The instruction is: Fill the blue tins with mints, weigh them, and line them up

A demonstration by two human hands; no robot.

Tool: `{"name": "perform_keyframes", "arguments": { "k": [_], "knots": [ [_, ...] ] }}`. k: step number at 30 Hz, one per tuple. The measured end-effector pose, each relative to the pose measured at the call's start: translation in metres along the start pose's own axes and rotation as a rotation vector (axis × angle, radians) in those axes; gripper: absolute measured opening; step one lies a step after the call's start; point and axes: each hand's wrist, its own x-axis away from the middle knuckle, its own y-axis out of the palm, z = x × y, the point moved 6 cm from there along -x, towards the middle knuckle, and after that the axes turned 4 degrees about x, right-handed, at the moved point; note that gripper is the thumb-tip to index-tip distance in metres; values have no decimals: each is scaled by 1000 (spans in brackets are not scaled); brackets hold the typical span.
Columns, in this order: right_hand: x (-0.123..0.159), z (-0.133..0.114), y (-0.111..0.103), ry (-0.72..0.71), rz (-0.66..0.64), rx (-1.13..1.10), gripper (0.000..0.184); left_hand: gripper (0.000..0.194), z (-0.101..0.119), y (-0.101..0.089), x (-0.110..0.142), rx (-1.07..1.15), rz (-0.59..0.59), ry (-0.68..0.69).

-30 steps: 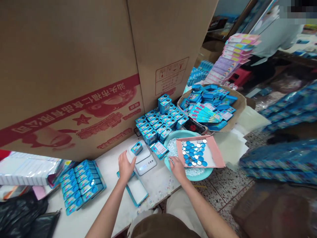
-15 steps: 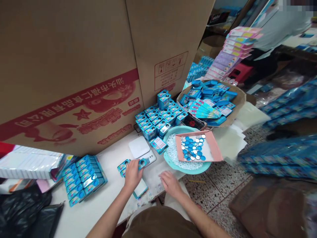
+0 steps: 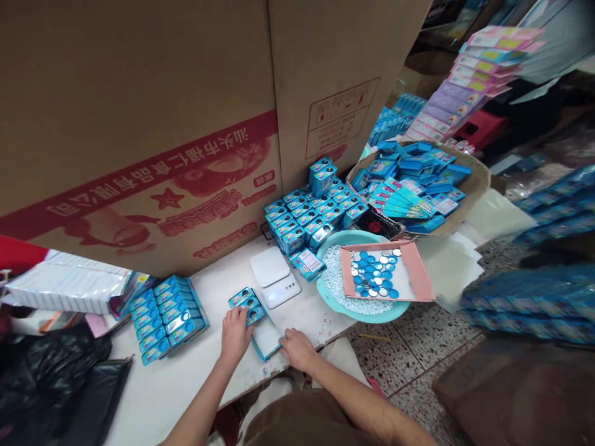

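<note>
A shallow open display box [image 3: 266, 342] with a white inside lies near the table's front edge. Several small blue boxes [image 3: 242, 296] with round dark openings on top stand in its far end. My left hand [image 3: 236, 333] is at these boxes, its fingers closed around the nearest one and partly hidden. At the display box's right edge, my right hand [image 3: 297, 349] pinches the rim with curled fingers. Just beyond is a white kitchen scale [image 3: 269, 267] with nothing on its plate. One blue box [image 3: 308, 264] lies on its side to the right of the scale.
Filled blue display boxes [image 3: 168, 319] stand at left. More small boxes [image 3: 307, 214] crowd against a large carton [image 3: 186, 93]. A turquoise basin [image 3: 325, 303] of white pellets carries a pink tray [image 3: 421, 272] of blue and silver discs. A carton [image 3: 478, 186] behind holds blue boxes.
My left hand has brought a small blue box from beside the scale down into the display box. My right hand has moved left onto the display box's edge. The view has shifted slightly.
</note>
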Motion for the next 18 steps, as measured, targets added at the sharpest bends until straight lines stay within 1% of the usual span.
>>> {"name": "perform_keyframes", "arguments": {
  "k": [3, 7, 10, 13, 14, 16, 18],
  "knots": [
    [2, -1, -2, -13, -1, -2, 25, 32, -2, 0, 1, -15, -16, 7],
    [1, -3, -9, -20, 10, 8, 23, 31, 1, 11, 0, -77, -11, 19],
    [-3, -4, -12, -17, 4, 21, 22, 35, 3, 19, -1, -138, 98, -6],
    [-8, -2, -13, -2, -10, 26, 23, 40, 2, 19, -3, -141, 223, -42],
    [-8, -1, -14, 2, -13, 25, 24, 41, 3, 19, -5, -129, 237, -29],
    [-4, 2, -18, 0, -9, 14, 29, 44, 9, 16, -11, -87, 227, 45],
    [5, 7, -25, -19, 37, -27, 35, 47, 25, 11, -22, -24, 200, 155]
  ]
}}
